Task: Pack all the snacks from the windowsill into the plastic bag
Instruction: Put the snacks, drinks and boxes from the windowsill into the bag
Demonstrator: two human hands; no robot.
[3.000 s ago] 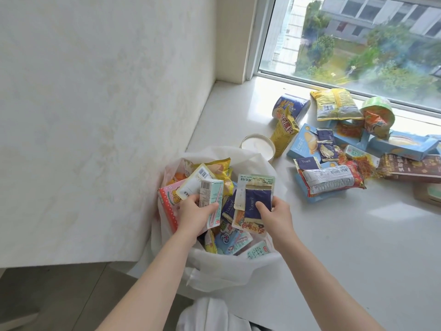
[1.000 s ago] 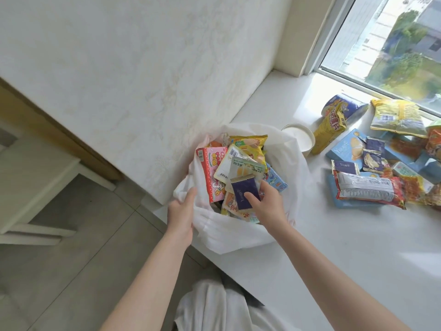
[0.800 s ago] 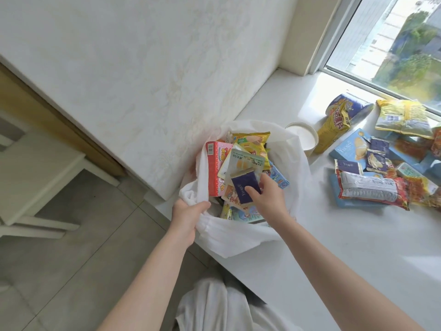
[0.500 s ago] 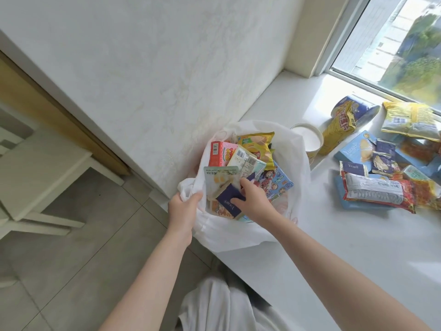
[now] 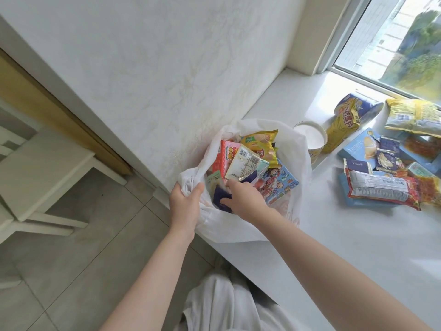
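The white plastic bag (image 5: 296,163) stands open at the near left end of the windowsill (image 5: 358,247), against the wall (image 5: 167,56). The left hand (image 5: 185,206) grips its near rim, fingers curled round the bunched plastic. The right hand (image 5: 245,199) is inside, fingers closed on a dark blue packet (image 5: 220,199) at the near edge. Also inside lie a pink box (image 5: 226,156), a white carton (image 5: 245,167), a yellow chip bag (image 5: 260,144) and a blue cartoon box (image 5: 279,185).

Further right on the sill there are more snacks: a white-lidded tub (image 5: 310,137) just beside the bag, a yellow packet (image 5: 341,130), a blue box (image 5: 360,144) and a red and white packet (image 5: 379,189). The window (image 5: 405,44) is at the far right, and a white stool (image 5: 35,168) stands on the grey floor (image 5: 71,259) to the left.

Half a second ago the dark blue packet sat higher on the pile; now it is lower in the bag.
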